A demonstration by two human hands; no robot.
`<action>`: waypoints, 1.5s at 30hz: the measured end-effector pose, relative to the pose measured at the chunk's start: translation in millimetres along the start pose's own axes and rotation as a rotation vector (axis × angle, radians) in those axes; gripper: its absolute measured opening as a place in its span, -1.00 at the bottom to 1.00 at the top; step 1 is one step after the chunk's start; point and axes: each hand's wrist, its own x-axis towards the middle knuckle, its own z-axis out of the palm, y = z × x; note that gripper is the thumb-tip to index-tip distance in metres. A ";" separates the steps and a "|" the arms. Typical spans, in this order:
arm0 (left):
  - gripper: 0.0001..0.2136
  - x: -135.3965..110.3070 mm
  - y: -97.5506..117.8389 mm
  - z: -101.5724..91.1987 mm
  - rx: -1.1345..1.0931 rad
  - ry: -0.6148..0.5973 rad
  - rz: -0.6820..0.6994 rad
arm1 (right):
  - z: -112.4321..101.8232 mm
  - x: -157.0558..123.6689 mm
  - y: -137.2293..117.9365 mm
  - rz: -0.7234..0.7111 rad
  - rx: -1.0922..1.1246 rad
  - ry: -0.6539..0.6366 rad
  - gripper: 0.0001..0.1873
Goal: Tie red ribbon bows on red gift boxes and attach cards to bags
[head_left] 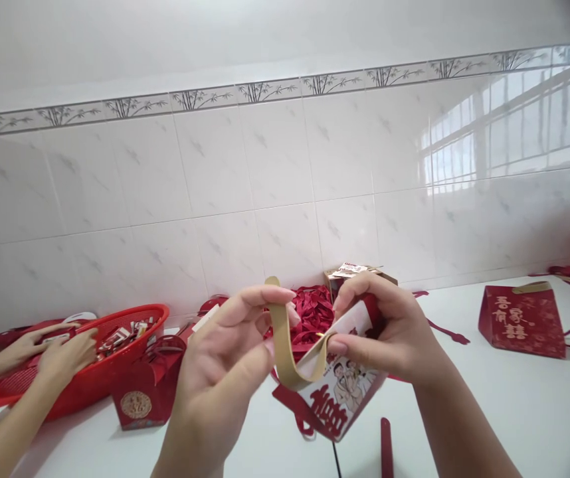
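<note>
I hold a small red and white gift box (341, 397) with a cartoon couple and a red character printed on it, raised above the white table. My left hand (225, 372) pinches the box's gold ribbon handle (285, 345) between thumb and fingers. My right hand (382, 332) grips the top edge of the box, fingers curled over it. Behind the hands lies a heap of red ribbons (312, 312).
At the left, another person's hands (53, 352) reach into a red plastic basket (110, 372) of small packets. A red box with a gold emblem (138, 398) stands beside it. More red gift boxes (524, 318) stand at the right. A tiled wall runs behind the white table (514, 411).
</note>
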 end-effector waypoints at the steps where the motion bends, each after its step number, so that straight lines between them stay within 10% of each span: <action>1: -0.84 -0.3 -0.3 -0.6 0.024 -0.011 0.022 | 0.1 0.5 -0.7 -0.014 -0.023 0.001 -0.73; 17: -0.84 3.0 -1.8 -1.9 0.457 0.264 0.026 | 17.1 1.4 2.8 -0.380 -0.354 0.175 -0.80; 35: -0.90 1.1 -3.2 -4.5 0.267 -0.010 0.129 | 21.4 2.8 -0.9 -0.427 -0.291 0.231 -0.78; 45: -0.86 9.9 -11.1 -13.9 0.365 -0.176 0.423 | 26.3 3.7 0.8 -0.498 -0.242 0.270 -0.77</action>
